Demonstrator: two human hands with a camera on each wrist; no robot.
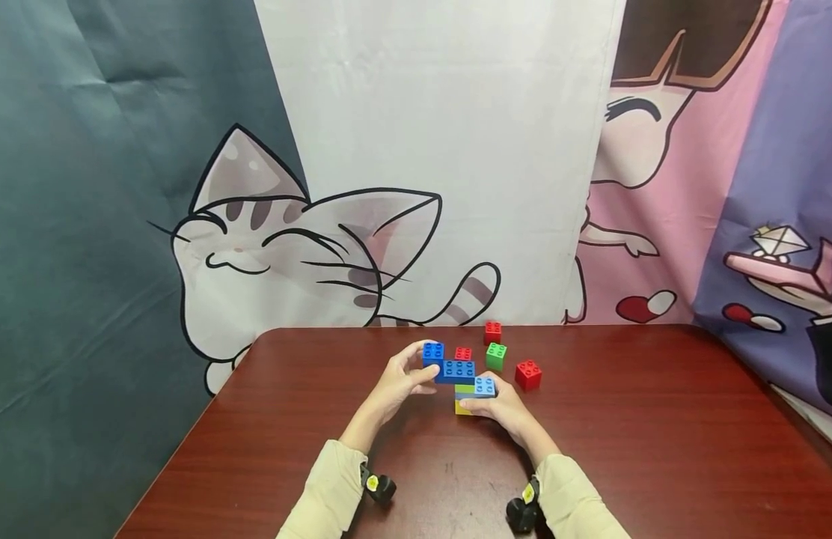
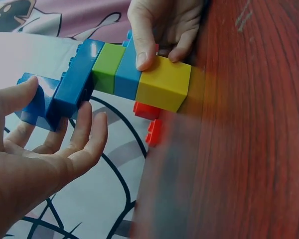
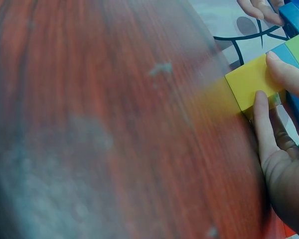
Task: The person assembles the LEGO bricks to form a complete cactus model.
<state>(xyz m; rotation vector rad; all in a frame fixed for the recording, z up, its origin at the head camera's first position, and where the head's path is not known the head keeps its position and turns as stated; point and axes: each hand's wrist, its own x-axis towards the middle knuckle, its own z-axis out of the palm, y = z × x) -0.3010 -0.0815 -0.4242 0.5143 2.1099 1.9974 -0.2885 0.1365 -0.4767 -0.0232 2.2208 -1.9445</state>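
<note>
My left hand (image 1: 397,383) holds a small dark blue brick (image 1: 433,351) between thumb and fingers. That brick sits on one end of a long dark blue brick (image 2: 79,74). Below this, a green brick (image 2: 107,68), a light blue brick (image 2: 128,74) and a yellow brick (image 2: 164,83) line up as one stack, yellow at the bottom. My right hand (image 1: 503,406) grips the lower part, its thumb across the light blue and yellow bricks. In the right wrist view the yellow brick (image 3: 251,82) meets the tabletop edge-on; whether it rests there is unclear.
Beyond the stack on the brown table (image 1: 658,434) are a red brick (image 1: 493,332), a green brick (image 1: 495,357) and another red brick (image 1: 528,376). One more red brick (image 1: 463,353) shows just behind the long blue one. A printed cloth backdrop (image 1: 456,150) hangs behind the table.
</note>
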